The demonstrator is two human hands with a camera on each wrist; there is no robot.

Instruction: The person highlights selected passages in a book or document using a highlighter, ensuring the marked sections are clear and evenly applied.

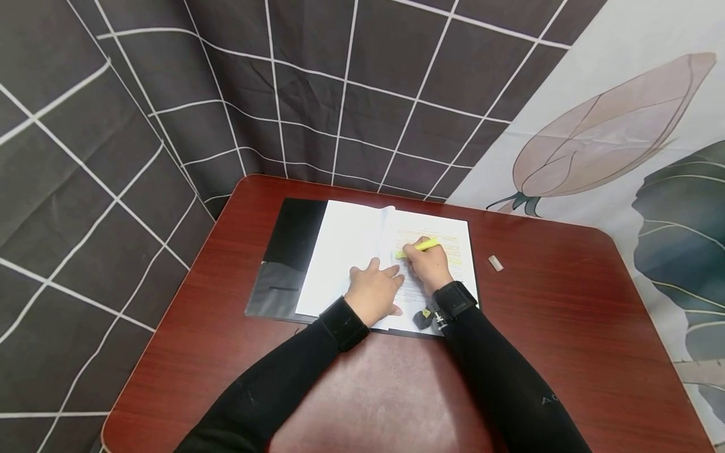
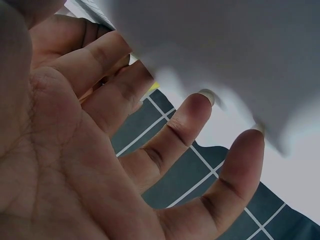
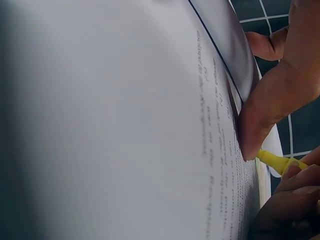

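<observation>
A black folder (image 1: 294, 233) lies open on the table with white printed pages (image 1: 463, 251) spread in it. My right hand (image 1: 433, 269) pinches a yellow highlighter (image 1: 428, 243), its tip down at the text on the right page. Several lines there are marked yellow. Flat across the inner part of the pages rests my left hand (image 1: 370, 294), fingers spread. The left wrist view shows that palm (image 2: 75, 150) with fingertips against the paper. In the right wrist view, the highlighter (image 3: 272, 160) is beside the left hand's fingers; part of the right hand is cut off.
A small pale block (image 1: 495, 263) lies on the reddish-brown table (image 1: 555, 302) right of the folder. A small dark piece with a yellow spot (image 1: 422, 319) is by the right wristband. Gridded dark cloth (image 1: 311, 100) hangs behind and at left.
</observation>
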